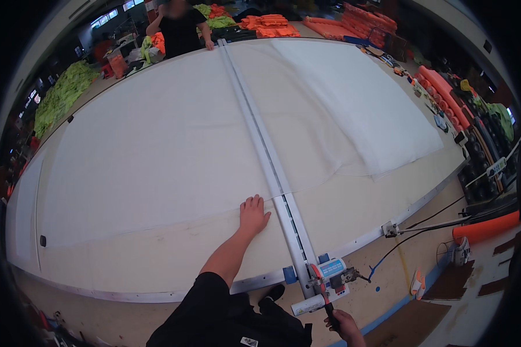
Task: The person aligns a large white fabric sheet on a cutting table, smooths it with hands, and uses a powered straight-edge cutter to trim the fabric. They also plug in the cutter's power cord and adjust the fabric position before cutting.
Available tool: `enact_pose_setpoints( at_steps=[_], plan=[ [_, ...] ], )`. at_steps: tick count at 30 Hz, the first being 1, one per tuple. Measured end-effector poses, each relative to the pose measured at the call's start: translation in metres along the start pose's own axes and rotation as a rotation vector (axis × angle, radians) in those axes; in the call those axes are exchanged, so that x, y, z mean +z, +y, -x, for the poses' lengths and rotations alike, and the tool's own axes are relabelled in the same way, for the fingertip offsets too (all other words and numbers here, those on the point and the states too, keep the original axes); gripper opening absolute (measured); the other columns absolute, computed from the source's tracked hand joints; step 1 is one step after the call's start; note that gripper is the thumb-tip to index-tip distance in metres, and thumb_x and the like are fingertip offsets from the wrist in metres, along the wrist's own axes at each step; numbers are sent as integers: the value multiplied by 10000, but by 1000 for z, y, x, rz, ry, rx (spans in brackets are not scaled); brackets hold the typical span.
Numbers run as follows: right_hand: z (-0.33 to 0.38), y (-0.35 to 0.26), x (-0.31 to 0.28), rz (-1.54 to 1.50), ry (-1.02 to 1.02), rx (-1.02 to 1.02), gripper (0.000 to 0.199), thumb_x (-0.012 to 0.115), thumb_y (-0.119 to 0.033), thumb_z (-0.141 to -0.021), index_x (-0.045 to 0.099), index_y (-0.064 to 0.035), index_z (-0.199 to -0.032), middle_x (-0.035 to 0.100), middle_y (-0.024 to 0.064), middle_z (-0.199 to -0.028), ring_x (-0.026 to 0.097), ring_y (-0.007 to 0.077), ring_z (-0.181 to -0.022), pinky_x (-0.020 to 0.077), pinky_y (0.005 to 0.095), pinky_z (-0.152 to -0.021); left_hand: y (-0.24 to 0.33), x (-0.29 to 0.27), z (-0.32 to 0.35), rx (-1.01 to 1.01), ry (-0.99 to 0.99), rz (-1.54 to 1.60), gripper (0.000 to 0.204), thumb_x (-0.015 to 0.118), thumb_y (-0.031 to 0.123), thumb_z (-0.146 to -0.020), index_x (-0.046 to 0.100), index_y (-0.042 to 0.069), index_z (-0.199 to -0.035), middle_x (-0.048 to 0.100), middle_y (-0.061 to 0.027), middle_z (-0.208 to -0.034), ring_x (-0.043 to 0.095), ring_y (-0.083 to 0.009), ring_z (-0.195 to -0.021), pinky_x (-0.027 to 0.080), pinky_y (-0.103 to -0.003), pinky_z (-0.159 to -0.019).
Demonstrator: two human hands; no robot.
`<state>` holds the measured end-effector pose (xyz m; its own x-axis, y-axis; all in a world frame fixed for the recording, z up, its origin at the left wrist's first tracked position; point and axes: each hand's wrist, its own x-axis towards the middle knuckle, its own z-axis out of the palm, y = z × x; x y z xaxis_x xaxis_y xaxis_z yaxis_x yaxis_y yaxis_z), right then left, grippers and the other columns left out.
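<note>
My left hand (255, 216) lies flat, fingers spread, on the near edge of a thin white fabric sheet (150, 150), just left of a long metal rail (252, 110). This rail runs across the big table from near to far, over the fabric. At its near end sits a cloth end cutter (331, 277) with a red and white body. My right hand (347, 327) is closed around the cutter's black handle (331, 313), low in the view. To the right of the rail, a thicker white layer of fabric (382, 98) lies folded over.
Across the table a person (182, 29) in black stands with a hand by the rail's far end. Orange and yellow-green cloth piles (63, 95) surround the table. Tools (388, 58) line its right edge, with fabric rolls (443, 95) beyond. A black cable (428, 220) hangs at the right.
</note>
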<state>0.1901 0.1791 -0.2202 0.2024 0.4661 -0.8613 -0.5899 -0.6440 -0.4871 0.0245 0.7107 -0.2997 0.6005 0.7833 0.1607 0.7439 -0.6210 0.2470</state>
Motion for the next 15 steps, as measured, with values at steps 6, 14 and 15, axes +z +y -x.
enact_pose_setpoints(
  at_steps=[6,14,15],
  plan=[
    [17,2,1,118,39,18,370,503,-389,-1103,652,-57,-1168,748,108,-993,712,205,-829,570,354,-688,-5,-7,1,-6,-35,-15,697,697,456,-936,525,25,-1456,468,-133,-1552,424,-322,-1404,355,-493,-1131],
    [11,-12,8,115,54,21,387,505,-401,-1100,647,-57,-1206,750,116,-1021,716,218,-841,579,362,-701,-8,-19,-10,25,-104,17,616,723,420,-912,567,49,-1378,512,-100,-1428,474,-300,-1293,407,-494,-1031],
    [12,-13,8,110,54,24,390,509,-404,-1099,647,-57,-1211,750,116,-1023,717,220,-842,580,363,-703,-9,-19,-10,26,-90,17,612,727,415,-907,569,48,-1371,515,-99,-1416,476,-299,-1287,408,-494,-1025]
  ],
)
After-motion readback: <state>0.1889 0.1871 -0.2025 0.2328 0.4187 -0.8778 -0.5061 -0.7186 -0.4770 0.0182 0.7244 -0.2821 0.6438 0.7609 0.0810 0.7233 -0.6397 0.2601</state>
